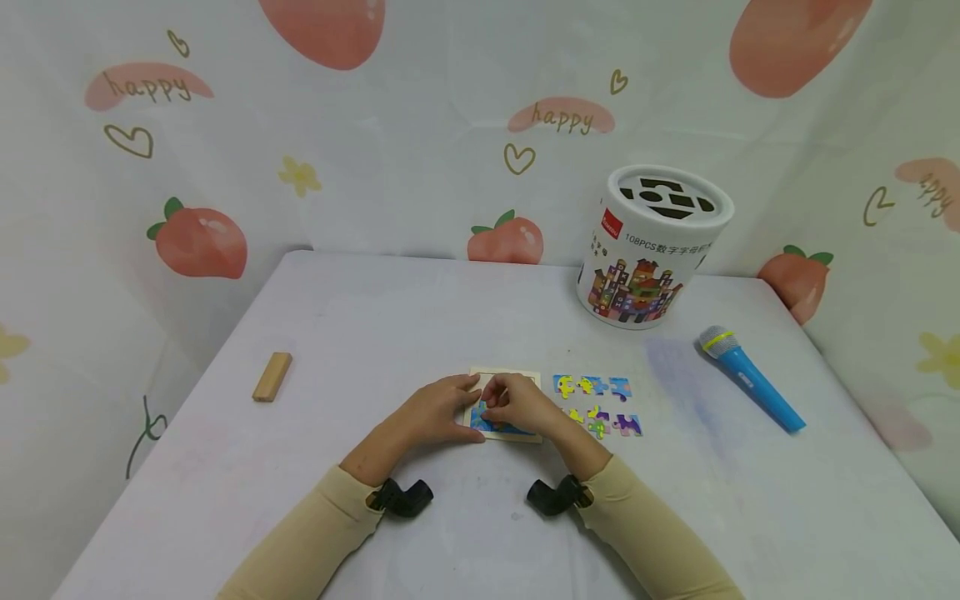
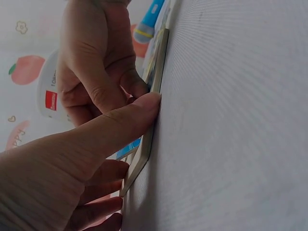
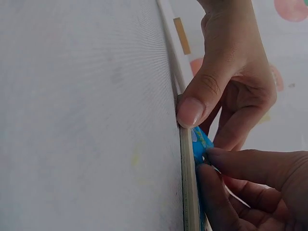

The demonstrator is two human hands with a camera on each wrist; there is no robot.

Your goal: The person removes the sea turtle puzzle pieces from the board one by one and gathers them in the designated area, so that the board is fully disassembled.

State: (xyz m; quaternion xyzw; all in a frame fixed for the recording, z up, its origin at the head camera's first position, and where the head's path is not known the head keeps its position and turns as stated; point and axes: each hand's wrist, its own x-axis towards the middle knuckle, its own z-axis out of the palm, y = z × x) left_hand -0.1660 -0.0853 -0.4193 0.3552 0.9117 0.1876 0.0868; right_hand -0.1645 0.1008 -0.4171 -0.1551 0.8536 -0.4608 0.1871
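A small wooden jigsaw tray (image 1: pixel 525 373) with a pale frame lies in front of me, blue pieces along its near part. My left hand (image 1: pixel 438 408) holds its left side, the thumb (image 2: pixel 147 103) on the near edge and the other fingers along the side. Over the tray, my right hand (image 1: pixel 522 406) pinches a blue puzzle piece (image 3: pixel 203 140) between thumb and forefinger, low against the inside. The fingers partly hide the piece and the tray's middle. In the right wrist view the left thumb (image 3: pixel 191 111) presses the rim close by.
Several loose puzzle pieces (image 1: pixel 621 387) lie in two rows right of the tray, partly behind my right wrist. A blue toy microphone (image 1: pixel 757 379) rests farther right. A white printed bucket (image 1: pixel 648 250) stands at the back; a wooden block (image 1: pixel 272 377) lies at left.
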